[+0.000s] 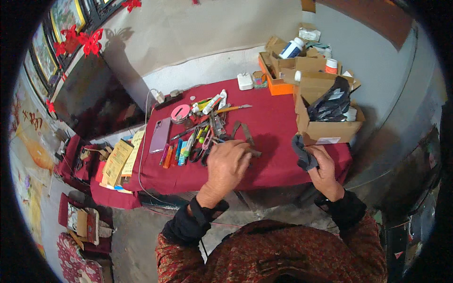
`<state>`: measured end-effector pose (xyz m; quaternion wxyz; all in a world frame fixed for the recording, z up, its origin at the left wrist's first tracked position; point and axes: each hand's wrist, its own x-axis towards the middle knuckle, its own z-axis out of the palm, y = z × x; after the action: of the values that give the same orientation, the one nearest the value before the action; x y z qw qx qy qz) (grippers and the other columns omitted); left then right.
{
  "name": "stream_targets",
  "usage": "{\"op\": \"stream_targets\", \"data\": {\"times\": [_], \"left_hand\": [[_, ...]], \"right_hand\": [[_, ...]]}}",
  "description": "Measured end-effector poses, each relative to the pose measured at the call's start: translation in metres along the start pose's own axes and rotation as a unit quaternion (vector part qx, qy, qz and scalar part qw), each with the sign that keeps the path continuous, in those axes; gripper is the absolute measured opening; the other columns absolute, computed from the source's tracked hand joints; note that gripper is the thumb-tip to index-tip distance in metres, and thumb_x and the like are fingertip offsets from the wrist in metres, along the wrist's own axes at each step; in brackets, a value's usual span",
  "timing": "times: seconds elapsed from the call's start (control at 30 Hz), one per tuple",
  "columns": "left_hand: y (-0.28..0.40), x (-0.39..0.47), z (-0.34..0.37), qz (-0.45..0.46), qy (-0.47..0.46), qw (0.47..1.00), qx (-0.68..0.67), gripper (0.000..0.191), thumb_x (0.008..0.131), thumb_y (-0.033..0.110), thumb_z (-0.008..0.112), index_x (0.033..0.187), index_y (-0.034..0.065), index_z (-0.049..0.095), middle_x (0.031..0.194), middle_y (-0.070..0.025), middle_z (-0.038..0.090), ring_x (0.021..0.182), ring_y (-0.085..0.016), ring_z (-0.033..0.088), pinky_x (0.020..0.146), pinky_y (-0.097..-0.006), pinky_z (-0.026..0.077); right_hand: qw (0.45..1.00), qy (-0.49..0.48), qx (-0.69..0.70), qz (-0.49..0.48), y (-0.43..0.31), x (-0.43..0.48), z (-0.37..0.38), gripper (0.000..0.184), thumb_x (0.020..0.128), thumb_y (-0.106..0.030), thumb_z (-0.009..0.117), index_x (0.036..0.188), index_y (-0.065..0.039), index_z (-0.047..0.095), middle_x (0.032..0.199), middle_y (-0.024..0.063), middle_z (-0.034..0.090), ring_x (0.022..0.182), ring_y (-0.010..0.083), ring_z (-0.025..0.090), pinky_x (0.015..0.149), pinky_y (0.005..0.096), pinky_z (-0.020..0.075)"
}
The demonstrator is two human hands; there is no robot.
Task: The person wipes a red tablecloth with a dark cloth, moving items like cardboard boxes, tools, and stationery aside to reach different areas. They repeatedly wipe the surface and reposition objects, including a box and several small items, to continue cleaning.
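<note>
My right hand (324, 169) grips a dark grey cloth (303, 155) at the right front part of the table, just before an open cardboard box (327, 131). Over the front middle of the red tablecloth (272, 166) is my left hand (228, 164), palm down with curled fingers; whether they hold anything is hidden. Close beyond it lie a pair of worn metal tools or strips (246, 131) and a heap of small tools, scissors and pens. Lighters (169, 156) and markers lie left of that hand. A wooden-handled blade tool (233, 108) rests at the heap's far side.
A purple phone (160, 135) and a round pink-lidded tin (180, 112) stand at the left. A white cable (142, 155) hangs over the table's left side. Behind the cardboard box is an orange box (279, 86) with bottles and cartons. A white box (245, 81) sits by the wall.
</note>
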<state>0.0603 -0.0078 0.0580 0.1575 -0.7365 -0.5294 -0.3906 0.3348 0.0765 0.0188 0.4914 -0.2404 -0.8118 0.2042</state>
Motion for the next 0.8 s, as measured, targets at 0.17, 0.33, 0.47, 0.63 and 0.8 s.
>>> {"op": "stream_targets", "data": {"times": [0.17, 0.33, 0.47, 0.63, 0.8], "left_hand": [[-0.048, -0.042, -0.008, -0.077, -0.027, 0.991, 0.105, 0.042, 0.081, 0.019, 0.072, 0.120, 0.0061, 0.061, 0.125, -0.0140, 0.058, 0.122, -0.033, 0.051, 0.103, -0.0468, 0.037], [-0.057, -0.057, 0.001, -0.096, -0.050, 0.990, 0.094, 0.050, 0.084, 0.024, 0.070, 0.129, 0.0080, 0.057, 0.135, -0.0150, 0.053, 0.130, -0.035, 0.044, 0.109, -0.0490, 0.032], [-0.060, -0.057, 0.001, -0.096, -0.053, 0.991, 0.073, 0.047, 0.086, 0.028, 0.068, 0.128, 0.0089, 0.059, 0.134, -0.0153, 0.054, 0.131, -0.036, 0.044, 0.110, -0.0494, 0.032], [-0.062, -0.057, -0.002, -0.091, -0.054, 0.994, 0.036, 0.041, 0.087, 0.030, 0.067, 0.122, 0.0090, 0.063, 0.133, -0.0164, 0.055, 0.130, -0.037, 0.044, 0.110, -0.0501, 0.031], [-0.065, -0.057, -0.004, -0.072, -0.066, 0.995, 0.007, 0.043, 0.086, 0.032, 0.067, 0.122, 0.0093, 0.063, 0.134, -0.0166, 0.053, 0.131, -0.037, 0.041, 0.111, -0.0513, 0.029]], "right_hand": [[0.997, -0.074, -0.009, -0.031, -0.016, 0.037, 0.034, 0.040, 0.081, 0.005, 0.058, 0.121, 0.002, 0.059, 0.113, 0.0207, 0.059, 0.104, 0.0368, 0.061, 0.089, 0.0396, 0.0493], [0.990, -0.126, -0.059, -0.010, -0.023, 0.090, 0.055, 0.040, 0.086, -0.001, 0.052, 0.125, 0.003, 0.055, 0.112, 0.0211, 0.059, 0.105, 0.0366, 0.058, 0.094, 0.0387, 0.0455], [0.985, -0.124, -0.118, -0.013, -0.011, 0.133, 0.075, 0.036, 0.089, -0.006, 0.056, 0.125, 0.001, 0.054, 0.112, 0.0220, 0.058, 0.107, 0.0400, 0.057, 0.092, 0.0421, 0.0458], [0.968, -0.162, -0.191, -0.006, 0.031, 0.154, 0.100, 0.032, 0.088, -0.006, 0.056, 0.120, -0.006, 0.059, 0.107, 0.0194, 0.059, 0.104, 0.0399, 0.058, 0.089, 0.0454, 0.0466], [0.890, -0.282, -0.355, 0.051, 0.058, 0.141, 0.095, 0.035, 0.085, -0.006, 0.058, 0.119, -0.012, 0.062, 0.103, 0.0163, 0.057, 0.099, 0.0382, 0.059, 0.086, 0.0459, 0.0486]]}}
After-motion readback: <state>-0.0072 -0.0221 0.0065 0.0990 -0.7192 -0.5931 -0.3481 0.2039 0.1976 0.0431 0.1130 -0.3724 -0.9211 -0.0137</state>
